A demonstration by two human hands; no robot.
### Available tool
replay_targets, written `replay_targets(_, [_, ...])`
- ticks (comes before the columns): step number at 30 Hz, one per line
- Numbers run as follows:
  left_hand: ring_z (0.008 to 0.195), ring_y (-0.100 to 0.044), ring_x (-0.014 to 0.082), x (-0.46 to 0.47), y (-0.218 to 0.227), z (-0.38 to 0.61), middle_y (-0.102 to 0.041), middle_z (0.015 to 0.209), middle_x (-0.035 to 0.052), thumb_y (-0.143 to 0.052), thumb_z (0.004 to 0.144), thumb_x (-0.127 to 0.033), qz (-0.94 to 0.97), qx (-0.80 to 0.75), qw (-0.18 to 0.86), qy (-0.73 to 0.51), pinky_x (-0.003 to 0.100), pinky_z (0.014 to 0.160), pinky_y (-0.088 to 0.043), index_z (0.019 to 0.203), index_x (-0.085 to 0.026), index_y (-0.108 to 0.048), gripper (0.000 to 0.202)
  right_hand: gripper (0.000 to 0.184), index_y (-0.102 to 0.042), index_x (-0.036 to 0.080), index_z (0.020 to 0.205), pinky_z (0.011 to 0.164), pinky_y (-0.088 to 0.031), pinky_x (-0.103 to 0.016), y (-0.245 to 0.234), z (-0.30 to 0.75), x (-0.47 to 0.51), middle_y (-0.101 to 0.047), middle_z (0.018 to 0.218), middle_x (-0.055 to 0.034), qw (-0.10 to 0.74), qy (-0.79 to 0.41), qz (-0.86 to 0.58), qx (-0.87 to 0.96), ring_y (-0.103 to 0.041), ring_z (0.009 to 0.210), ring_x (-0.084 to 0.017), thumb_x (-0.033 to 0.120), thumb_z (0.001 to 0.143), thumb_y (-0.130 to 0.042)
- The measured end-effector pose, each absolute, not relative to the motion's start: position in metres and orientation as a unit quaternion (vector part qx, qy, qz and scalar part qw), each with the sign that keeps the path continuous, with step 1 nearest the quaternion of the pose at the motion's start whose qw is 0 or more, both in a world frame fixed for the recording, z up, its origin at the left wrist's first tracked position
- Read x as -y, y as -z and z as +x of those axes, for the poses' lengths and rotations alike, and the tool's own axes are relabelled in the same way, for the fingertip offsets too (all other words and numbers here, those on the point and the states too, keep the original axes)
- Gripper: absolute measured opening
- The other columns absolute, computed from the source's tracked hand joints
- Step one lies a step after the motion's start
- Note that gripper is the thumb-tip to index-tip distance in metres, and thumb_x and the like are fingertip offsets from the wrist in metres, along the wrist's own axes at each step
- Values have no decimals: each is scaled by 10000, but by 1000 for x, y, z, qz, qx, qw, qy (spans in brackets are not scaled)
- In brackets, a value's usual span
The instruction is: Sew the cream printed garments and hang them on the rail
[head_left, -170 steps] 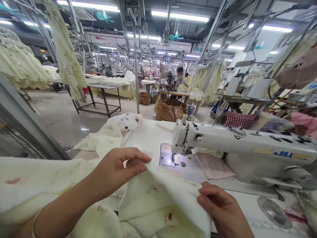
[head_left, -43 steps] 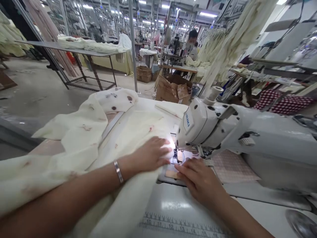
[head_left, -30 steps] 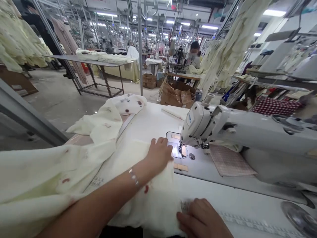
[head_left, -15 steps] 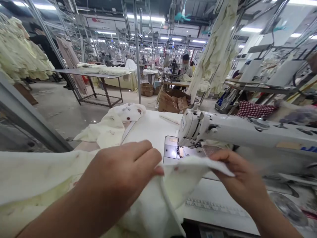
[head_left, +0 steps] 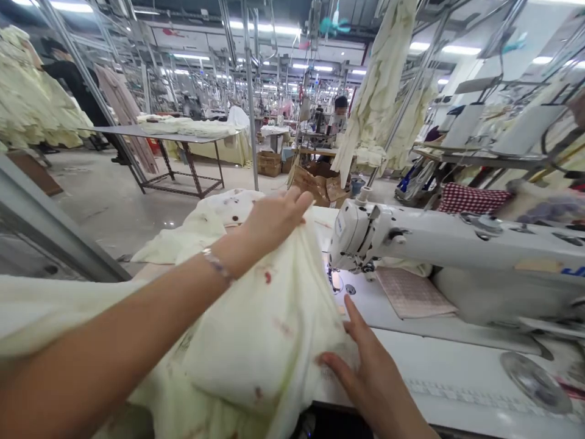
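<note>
Cloth [head_left: 256,329], cream with small red-brown prints, is lying heaped on the near left of the table [head_left: 457,366] and spilling over its front edge. The left hand [head_left: 274,219] is gripping a fold with its fingers closed, holding that part up just left of the sewing machine [head_left: 457,250] head. The right hand [head_left: 365,372] is lying open, fingers spread, with thumb and forefinger touching the cloth's lower right edge. A bracelet [head_left: 214,265] is showing on the left wrist. Far behind, a person [head_left: 340,113] is sitting at another machine, and pale garments [head_left: 379,91] are hanging overhead.
</note>
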State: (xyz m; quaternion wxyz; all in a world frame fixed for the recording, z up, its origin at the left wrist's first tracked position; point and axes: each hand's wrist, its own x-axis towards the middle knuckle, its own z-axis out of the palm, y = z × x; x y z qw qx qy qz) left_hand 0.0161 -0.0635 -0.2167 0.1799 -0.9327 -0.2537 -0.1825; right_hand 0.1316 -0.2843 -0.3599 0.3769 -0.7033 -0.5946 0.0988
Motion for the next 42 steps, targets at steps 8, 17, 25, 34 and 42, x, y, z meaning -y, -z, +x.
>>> replay_targets(8, [913,-547,188,86,317,41,-599,960,-1,-705,735,-308,-993,98,-66,19,326,818,-386,897,-269,-635,181,107,-573,217,894,655,-336,-300,376,146,285,-532,681,3,290,34,-629,721,-491,654,-151,169,850,-488])
replay_targets(17, [793,-502,153,88,362,54,-581,828,22,-481,906,-238,-986,19,-119,120,285,776,-378,827,-170,-600,158,193,-566,219,875,612,-293,-303,387,124,268,-551,632,12,316,-20,-566,761,-481,593,-144,122,807,-414])
replay_targets(25, [813,-486,164,101,370,34,-568,875,40,-418,931,-268,-979,-4,-140,146,285,776,-393,929,-160,-567,183,223,-506,201,896,805,-405,-291,371,142,275,-608,739,1,380,36,-540,750,-566,769,-128,27,821,-388])
replay_targets(34, [764,-556,166,83,340,57,-613,828,15,-450,873,-167,-984,64,-161,33,274,700,-414,825,-177,-578,137,235,-576,181,858,874,-375,-329,391,147,283,-653,786,-27,325,84,-526,782,-587,916,-154,103,884,-355])
replay_targets(42, [738,-582,156,78,342,72,-647,805,-5,-573,806,-209,-985,81,-153,16,269,694,-384,757,-190,-618,69,225,-577,193,881,873,-348,-312,388,148,281,-666,798,-14,329,69,-528,780,-587,932,-136,102,882,-371])
